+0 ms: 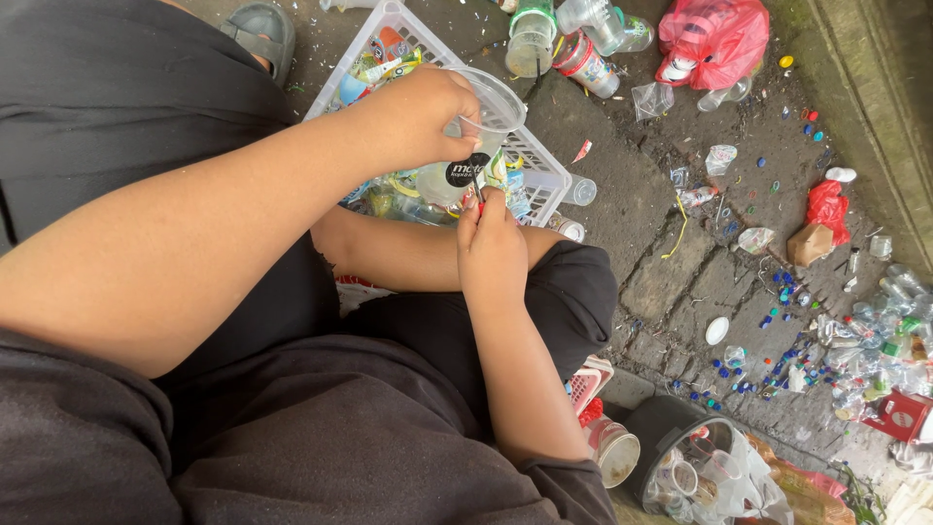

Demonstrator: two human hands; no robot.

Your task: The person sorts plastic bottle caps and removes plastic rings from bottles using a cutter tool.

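My left hand [420, 115] grips a clear plastic cup [486, 107] by its rim and holds it tilted over a white plastic basket [533, 160]. The cup carries a round black label [467, 171] low on its side. My right hand [491, 251] comes up from below with its fingers pinched together against the cup just under that label. A bit of red shows at the fingertips; I cannot tell what it is. Both forearms cross over my black-clothed lap.
The basket holds crushed bottles and cups. More cups [530, 39] and a red plastic bag [714, 39] lie beyond it. Several bottle caps [777, 292] litter the paving. A black bucket [671, 428] with a clear bag of cups, a tin can [614, 449] and a kerb [865, 87] lie to the right.
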